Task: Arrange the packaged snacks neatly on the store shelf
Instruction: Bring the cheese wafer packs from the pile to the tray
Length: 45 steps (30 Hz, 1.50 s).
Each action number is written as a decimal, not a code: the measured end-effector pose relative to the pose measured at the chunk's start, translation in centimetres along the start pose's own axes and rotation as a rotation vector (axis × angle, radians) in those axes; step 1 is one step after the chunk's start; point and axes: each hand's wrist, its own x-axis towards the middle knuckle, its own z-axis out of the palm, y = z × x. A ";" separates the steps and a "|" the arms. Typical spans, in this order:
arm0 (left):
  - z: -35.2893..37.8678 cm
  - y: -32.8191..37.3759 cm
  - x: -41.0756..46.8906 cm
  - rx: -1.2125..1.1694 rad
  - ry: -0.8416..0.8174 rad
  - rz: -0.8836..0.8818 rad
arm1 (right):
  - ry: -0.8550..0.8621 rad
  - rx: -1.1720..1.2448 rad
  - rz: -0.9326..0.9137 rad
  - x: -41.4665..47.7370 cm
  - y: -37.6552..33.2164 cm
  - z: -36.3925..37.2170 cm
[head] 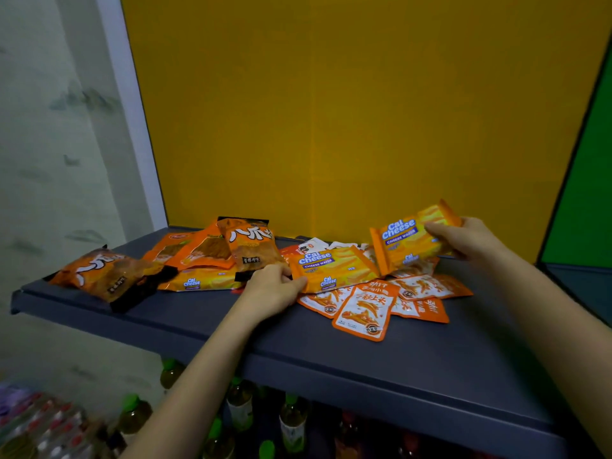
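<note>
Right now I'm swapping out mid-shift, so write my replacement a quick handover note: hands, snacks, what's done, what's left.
Left hand: gripping the left edge of a Cal Cheese pack lying on the shelf.
Right hand: holding a second Cal Cheese pack tilted up off the pile.
Snacks: dark orange bags lie loose at left, small orange-white sachets are scattered in front, and a third Cal Cheese pack lies under the bags.
Done: nothing lined up yet.
Left: sort by type and set in rows.

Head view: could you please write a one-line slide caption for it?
Both hands grip Cal Cheese packs: right hand lifts one pack, left hand holds another on the shelf.
</note>
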 end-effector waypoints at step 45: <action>12.0 17.3 -0.5 -1.123 -0.417 -0.069 | 0.213 0.443 0.156 -8.9 10.3 -24.1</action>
